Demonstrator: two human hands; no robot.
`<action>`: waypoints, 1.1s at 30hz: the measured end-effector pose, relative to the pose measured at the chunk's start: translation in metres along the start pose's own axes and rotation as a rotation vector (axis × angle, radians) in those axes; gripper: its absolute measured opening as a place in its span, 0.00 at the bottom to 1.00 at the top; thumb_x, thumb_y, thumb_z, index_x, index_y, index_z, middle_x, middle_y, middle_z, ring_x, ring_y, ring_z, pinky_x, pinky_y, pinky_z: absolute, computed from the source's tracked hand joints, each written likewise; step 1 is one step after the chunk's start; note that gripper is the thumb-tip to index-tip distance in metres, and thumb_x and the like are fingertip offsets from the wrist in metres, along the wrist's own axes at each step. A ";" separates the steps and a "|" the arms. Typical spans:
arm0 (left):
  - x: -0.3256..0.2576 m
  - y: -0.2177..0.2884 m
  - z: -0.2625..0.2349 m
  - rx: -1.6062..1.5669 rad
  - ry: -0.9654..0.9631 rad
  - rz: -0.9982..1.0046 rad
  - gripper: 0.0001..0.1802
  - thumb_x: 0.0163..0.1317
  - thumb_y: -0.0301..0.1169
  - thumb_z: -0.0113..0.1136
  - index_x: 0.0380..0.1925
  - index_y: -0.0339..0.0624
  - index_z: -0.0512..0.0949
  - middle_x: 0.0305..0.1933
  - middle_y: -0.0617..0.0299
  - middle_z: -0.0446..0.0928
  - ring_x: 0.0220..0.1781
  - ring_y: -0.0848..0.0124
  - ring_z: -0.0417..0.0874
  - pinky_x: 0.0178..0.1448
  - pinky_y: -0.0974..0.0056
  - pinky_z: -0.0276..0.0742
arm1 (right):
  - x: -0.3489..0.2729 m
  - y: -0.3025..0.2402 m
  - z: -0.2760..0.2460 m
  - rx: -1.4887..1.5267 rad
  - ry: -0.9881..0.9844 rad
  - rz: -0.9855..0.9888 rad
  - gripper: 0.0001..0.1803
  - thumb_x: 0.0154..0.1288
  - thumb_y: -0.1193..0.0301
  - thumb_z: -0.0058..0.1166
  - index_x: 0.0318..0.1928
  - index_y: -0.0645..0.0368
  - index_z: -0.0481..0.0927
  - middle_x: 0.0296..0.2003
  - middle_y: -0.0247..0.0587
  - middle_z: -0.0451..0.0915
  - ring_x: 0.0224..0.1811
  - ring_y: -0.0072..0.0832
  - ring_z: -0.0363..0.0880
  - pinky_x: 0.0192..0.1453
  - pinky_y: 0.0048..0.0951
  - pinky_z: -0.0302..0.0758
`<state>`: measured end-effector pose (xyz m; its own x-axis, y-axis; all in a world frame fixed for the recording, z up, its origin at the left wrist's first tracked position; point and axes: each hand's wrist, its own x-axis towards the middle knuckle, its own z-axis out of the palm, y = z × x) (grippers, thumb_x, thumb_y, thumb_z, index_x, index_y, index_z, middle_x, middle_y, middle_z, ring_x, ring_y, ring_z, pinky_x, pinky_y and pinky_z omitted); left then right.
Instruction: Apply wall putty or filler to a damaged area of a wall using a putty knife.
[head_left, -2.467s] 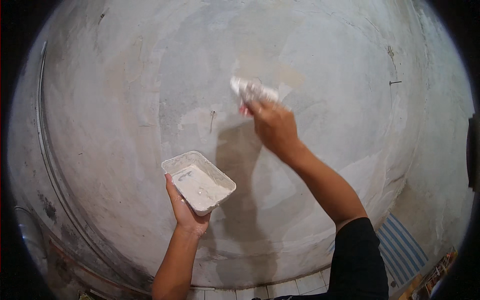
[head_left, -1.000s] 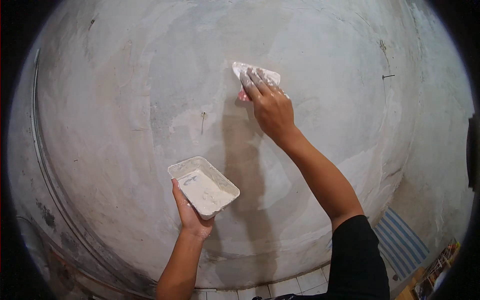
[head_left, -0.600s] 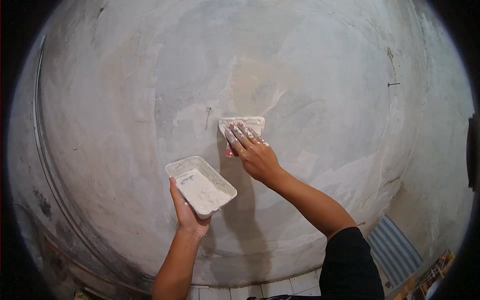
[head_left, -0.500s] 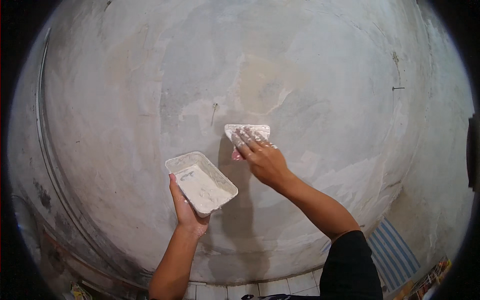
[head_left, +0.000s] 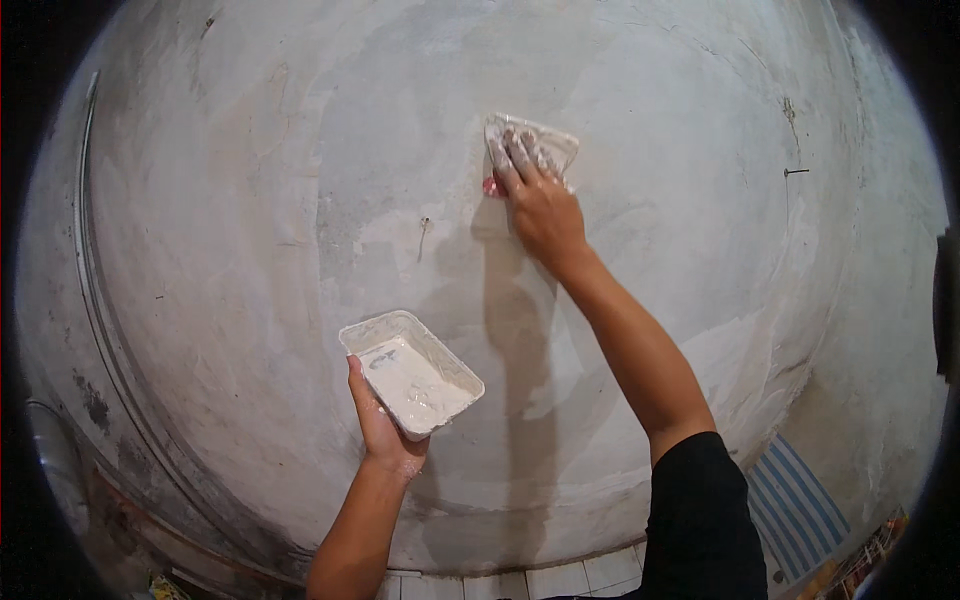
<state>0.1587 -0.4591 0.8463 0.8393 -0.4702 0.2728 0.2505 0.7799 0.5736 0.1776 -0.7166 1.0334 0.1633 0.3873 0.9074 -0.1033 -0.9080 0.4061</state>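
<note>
My left hand [head_left: 388, 435] grips a rectangular white plastic tub [head_left: 436, 352] from below, its thumb along the near-left side. Pale, wet putty [head_left: 405, 385] covers the bottom of the tub. Higher up and to the right, my right hand [head_left: 545, 210] is closed on a wide putty knife [head_left: 562, 146] smeared with putty. Its fingers are spread over the blade, and a small red part shows beside the hand. The blade lies against the grey plastered wall [head_left: 400, 140]. My fingers and the putty hide most of the tool.
A nail [head_left: 797, 172] sticks out of the wall at the right. A small hole [head_left: 424, 222] lies left of the knife. Along the left runs a pipe [head_left: 82, 200]. A blue-striped cloth [head_left: 798, 505] is at the lower right, with white tiles [head_left: 585, 575] below.
My right hand has moved up the wall and slightly right with the putty knife, which has tilted. The tub in my left hand has shifted slightly right and down in view.
</note>
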 end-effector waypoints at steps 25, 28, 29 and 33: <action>-0.004 0.005 0.006 0.084 0.011 0.007 0.45 0.71 0.68 0.36 0.73 0.44 0.60 0.68 0.55 0.70 0.67 0.59 0.76 0.69 0.52 0.75 | -0.083 -0.080 -0.071 1.609 -0.369 1.153 0.14 0.79 0.65 0.51 0.51 0.65 0.79 0.40 0.35 0.83 0.40 0.19 0.80 0.45 0.29 0.76; 0.002 -0.001 -0.001 0.034 -0.044 0.020 0.45 0.71 0.68 0.36 0.73 0.45 0.60 0.68 0.54 0.70 0.67 0.58 0.76 0.69 0.52 0.75 | -0.099 -0.091 -0.058 1.675 -0.292 1.239 0.14 0.79 0.65 0.53 0.51 0.64 0.79 0.41 0.35 0.83 0.41 0.20 0.80 0.47 0.29 0.76; 0.002 -0.001 -0.002 0.032 -0.034 0.023 0.45 0.71 0.68 0.36 0.73 0.45 0.60 0.68 0.54 0.70 0.67 0.58 0.76 0.69 0.52 0.75 | -0.104 -0.096 -0.056 1.680 -0.207 1.197 0.14 0.79 0.65 0.52 0.50 0.65 0.79 0.42 0.35 0.83 0.41 0.20 0.80 0.48 0.28 0.76; 0.000 -0.003 -0.001 0.069 0.062 0.055 0.44 0.71 0.69 0.34 0.72 0.47 0.62 0.68 0.56 0.70 0.68 0.58 0.74 0.68 0.52 0.76 | -0.134 -0.114 -0.063 1.435 -0.127 0.979 0.16 0.80 0.65 0.50 0.51 0.69 0.79 0.44 0.36 0.84 0.45 0.19 0.80 0.53 0.26 0.75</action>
<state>0.1588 -0.4610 0.8444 0.8796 -0.3996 0.2581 0.1716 0.7726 0.6113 0.1059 -0.6549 0.8721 0.6540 -0.2952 0.6965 0.6648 -0.2151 -0.7154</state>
